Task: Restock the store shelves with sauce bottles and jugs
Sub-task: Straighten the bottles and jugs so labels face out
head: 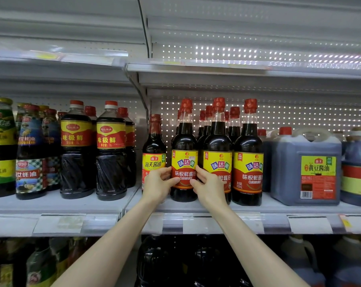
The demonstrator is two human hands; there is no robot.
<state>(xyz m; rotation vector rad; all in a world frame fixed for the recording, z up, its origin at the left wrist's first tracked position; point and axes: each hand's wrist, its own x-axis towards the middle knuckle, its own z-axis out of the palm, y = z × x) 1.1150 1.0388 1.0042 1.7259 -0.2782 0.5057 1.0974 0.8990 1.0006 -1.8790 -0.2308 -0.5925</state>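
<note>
the soy sauce bottle (184, 139) stands upright at the front edge of the middle shelf (279, 207), long axis vertical, red cap up. it lies squarely between the two hands, neither one nearer. the left grip (157, 183) curls round its left flank at label height and the right grip (209, 186) round its right flank, so both have hold of it with bent fingers on the label. close neighbours hem it in: a shorter bottle (154, 154) on its left and a twin bottle (217, 141) on its right. so any straightening or push back looks tight. its label reads 味达美, 味极鲜酱油, 0添加防腐剂. the shorter bottle reads 海天酱油. the jug (306, 162) to the right reads 海天, 黄豆酱油. the big bottles (111, 141) in the left bay read 味极鲜, 1l.
</note>
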